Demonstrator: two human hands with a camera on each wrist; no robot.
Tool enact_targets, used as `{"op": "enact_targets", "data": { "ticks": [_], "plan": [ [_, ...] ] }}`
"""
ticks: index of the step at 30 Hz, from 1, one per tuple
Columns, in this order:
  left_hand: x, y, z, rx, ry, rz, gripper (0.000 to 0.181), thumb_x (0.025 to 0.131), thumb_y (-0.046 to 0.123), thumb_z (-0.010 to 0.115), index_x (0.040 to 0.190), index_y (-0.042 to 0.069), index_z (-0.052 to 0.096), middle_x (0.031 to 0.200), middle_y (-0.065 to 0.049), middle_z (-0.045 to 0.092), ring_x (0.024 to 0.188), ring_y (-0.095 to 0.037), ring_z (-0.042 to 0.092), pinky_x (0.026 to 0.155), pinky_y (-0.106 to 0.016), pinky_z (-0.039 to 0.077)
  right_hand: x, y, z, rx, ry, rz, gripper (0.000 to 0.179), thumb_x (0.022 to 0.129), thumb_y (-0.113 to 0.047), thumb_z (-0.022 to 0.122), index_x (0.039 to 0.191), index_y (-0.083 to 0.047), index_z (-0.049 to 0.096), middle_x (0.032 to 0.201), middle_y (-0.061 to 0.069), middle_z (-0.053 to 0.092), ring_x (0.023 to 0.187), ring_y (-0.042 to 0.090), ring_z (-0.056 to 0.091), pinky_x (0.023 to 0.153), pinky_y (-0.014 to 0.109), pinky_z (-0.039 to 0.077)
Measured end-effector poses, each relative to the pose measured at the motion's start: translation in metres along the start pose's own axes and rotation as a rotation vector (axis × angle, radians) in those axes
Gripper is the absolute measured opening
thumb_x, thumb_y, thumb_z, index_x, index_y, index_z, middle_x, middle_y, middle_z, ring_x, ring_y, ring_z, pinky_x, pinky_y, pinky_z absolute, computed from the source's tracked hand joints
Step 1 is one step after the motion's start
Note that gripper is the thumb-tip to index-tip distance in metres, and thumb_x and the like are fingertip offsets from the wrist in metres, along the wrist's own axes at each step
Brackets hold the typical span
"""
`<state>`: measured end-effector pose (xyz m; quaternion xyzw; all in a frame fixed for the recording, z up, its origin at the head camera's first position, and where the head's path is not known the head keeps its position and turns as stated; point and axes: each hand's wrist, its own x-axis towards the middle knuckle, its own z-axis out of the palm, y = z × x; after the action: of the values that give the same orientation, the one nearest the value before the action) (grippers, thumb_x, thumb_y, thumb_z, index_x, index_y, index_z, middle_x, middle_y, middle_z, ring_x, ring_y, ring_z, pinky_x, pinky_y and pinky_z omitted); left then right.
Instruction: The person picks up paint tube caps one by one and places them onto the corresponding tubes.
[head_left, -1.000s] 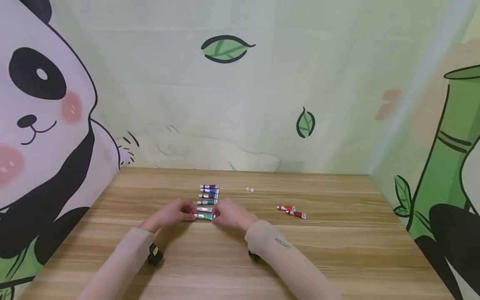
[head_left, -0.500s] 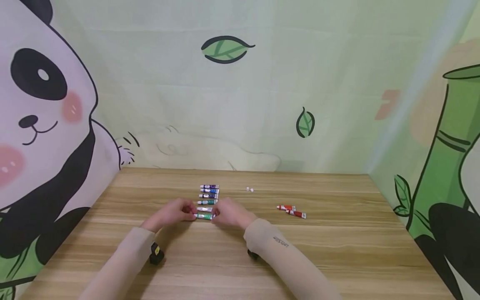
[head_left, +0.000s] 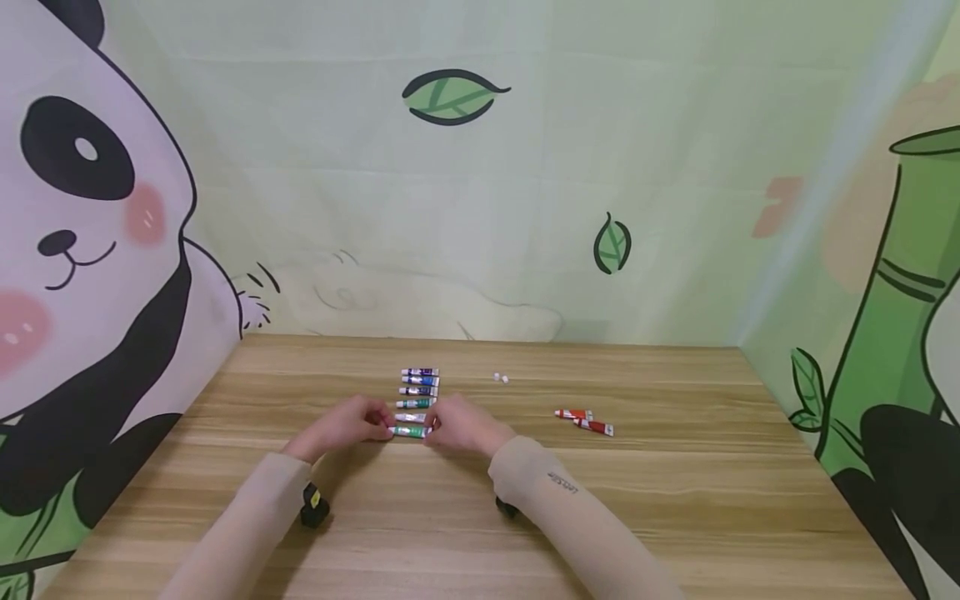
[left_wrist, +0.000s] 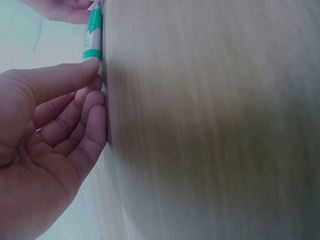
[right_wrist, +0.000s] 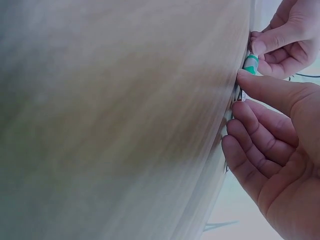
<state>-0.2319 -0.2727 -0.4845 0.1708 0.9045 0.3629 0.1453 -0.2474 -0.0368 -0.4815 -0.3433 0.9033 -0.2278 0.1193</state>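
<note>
A green-and-white paint tube lies sideways on the table as the nearest one in a column of several paint tubes. My left hand pinches its cap end between thumb and fingertips. At the opposite, flat end, my right hand pinches it the same way. In the left wrist view the green tube stretches between both hands, low against the tabletop. Just beyond it lies a pale silvery tube, its right end hidden by my right hand. A dark green tube follows behind that.
Blue and violet tubes, such as a blue tube, lie at the far end of the column. Two small white pieces sit to their right. Farther right are an orange-red tube and a red tube. A printed cloth backdrop rises behind the wooden table.
</note>
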Motion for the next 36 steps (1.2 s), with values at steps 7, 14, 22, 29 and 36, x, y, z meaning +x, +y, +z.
{"op": "enact_targets", "data": {
  "ticks": [7,14,22,29,36],
  "plan": [
    [-0.003,0.001,-0.002,-0.035,-0.014,0.021,0.010,0.090,0.007,0.074,0.097,0.001,0.069,0.086,-0.002,0.067,0.079,-0.015,0.058,0.071,-0.028,0.050,-0.002,0.001,-0.001,0.025,-0.001,-0.001,0.014,0.089,-0.020,0.079,0.098,-0.010,0.075,0.075,-0.008,0.063,0.068,0.006,0.058,0.064,0.019,0.048],
    [-0.011,-0.004,-0.007,-0.060,-0.007,0.019,0.015,0.091,0.007,0.073,0.102,-0.003,0.069,0.089,-0.005,0.068,0.081,-0.017,0.059,0.072,-0.029,0.051,-0.011,0.006,-0.008,0.055,-0.004,0.010,0.020,0.088,-0.018,0.080,0.103,-0.006,0.074,0.081,-0.006,0.065,0.071,0.006,0.058,0.067,0.020,0.050],
    [-0.018,-0.009,-0.012,-0.094,0.032,-0.018,0.021,0.090,0.010,0.073,0.108,-0.002,0.068,0.093,-0.007,0.065,0.085,-0.020,0.059,0.074,-0.032,0.051,-0.020,0.016,-0.015,0.024,-0.016,-0.012,0.027,0.089,-0.019,0.079,0.112,-0.007,0.072,0.096,0.000,0.071,0.086,0.009,0.062,0.081,0.024,0.052],
    [-0.013,-0.002,-0.016,-0.091,0.098,0.006,0.026,0.092,0.007,0.068,0.114,-0.006,0.064,0.099,-0.012,0.066,0.091,-0.023,0.061,0.076,-0.033,0.053,-0.031,0.031,-0.026,0.083,0.012,-0.003,0.028,0.089,-0.013,0.077,0.114,-0.002,0.071,0.100,0.005,0.070,0.094,0.017,0.063,0.087,0.032,0.053],
    [-0.005,0.012,-0.019,-0.050,0.169,-0.001,0.028,0.096,0.012,0.068,0.118,-0.004,0.065,0.109,-0.014,0.067,0.098,-0.026,0.062,0.083,-0.039,0.053,-0.051,0.060,-0.050,0.105,0.093,0.052,0.026,0.091,-0.009,0.074,0.114,0.002,0.070,0.102,0.010,0.068,0.095,0.022,0.061,0.086,0.038,0.052]
  ]
}}
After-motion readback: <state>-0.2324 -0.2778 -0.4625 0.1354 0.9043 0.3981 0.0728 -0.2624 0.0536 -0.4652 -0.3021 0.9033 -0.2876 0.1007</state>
